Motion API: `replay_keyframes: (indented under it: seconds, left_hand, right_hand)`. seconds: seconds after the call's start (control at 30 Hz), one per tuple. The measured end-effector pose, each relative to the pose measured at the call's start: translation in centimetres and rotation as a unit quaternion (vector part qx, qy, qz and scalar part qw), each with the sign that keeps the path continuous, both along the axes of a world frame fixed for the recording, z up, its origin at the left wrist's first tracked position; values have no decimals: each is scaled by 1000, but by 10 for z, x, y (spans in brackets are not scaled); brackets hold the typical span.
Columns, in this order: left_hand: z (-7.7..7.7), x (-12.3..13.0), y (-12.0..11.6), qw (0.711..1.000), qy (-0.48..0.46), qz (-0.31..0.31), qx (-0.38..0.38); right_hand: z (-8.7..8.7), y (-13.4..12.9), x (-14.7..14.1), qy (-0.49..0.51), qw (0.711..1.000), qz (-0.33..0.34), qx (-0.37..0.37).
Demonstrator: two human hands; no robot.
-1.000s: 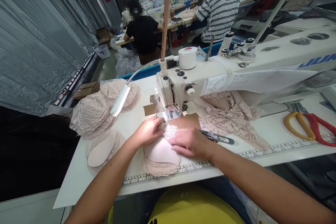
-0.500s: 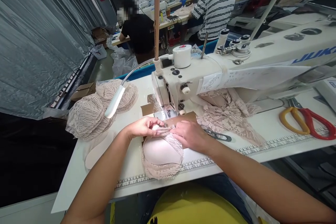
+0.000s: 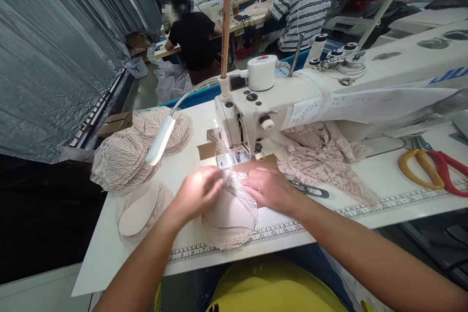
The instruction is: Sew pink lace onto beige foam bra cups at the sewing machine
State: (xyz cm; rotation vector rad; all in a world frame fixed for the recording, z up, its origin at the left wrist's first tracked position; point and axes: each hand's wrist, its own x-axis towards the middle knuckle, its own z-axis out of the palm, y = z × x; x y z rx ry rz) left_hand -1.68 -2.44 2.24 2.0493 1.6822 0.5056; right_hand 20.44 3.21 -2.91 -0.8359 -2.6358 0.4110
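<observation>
A beige lace-covered cup piece (image 3: 228, 212) lies on the white table in front of the sewing machine (image 3: 252, 107), its smooth inner side up. My left hand (image 3: 201, 187) is at the cup's upper left edge, fingers curled together over the lace; whether they pinch it is blurred. On the upper right edge, my right hand (image 3: 268, 187) has its fingers pressed together on the lace. Both hands are just below the needle area, where the metal plate (image 3: 234, 159) shows. Another cup (image 3: 137, 214) rests to the left, near my left forearm.
Stacked lace cups (image 3: 120, 161) sit at the left, under a lamp head (image 3: 161, 141). Lace fabric (image 3: 325, 161), a metal tool (image 3: 310, 190) and scissors (image 3: 431, 168) lie at the right. A printed ruler (image 3: 270, 235) follows the front edge. Two people sit beyond.
My left hand has moved down and slightly left at the cup's top edge, its fingers now curled downward. My right hand stays on the lace. The view has shifted slightly.
</observation>
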Motion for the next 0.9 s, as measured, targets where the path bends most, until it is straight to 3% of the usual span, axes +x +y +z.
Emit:
replay_keyframes:
  seconds: [0.1,0.23,0.33,0.53,0.9]
  left_hand:
    - [-14,25,0,990,83,-110,32]
    - [-22,33,9,977,70,-192,57]
    - [-21,29,13,981,66,-172,61]
    - [-25,26,16,977,144,-144,61]
    - [-30,4,51,960,151,-226,64]
  right_hand:
    - [-1,2,1,9,999,-33,16]
    - [1,5,3,-13,996,-75,35]
    - [2,7,2,-64,995,-65,34]
    - [0,7,-3,-103,991,-81,34]
    - [-1,7,-15,-104,986,-130,30]
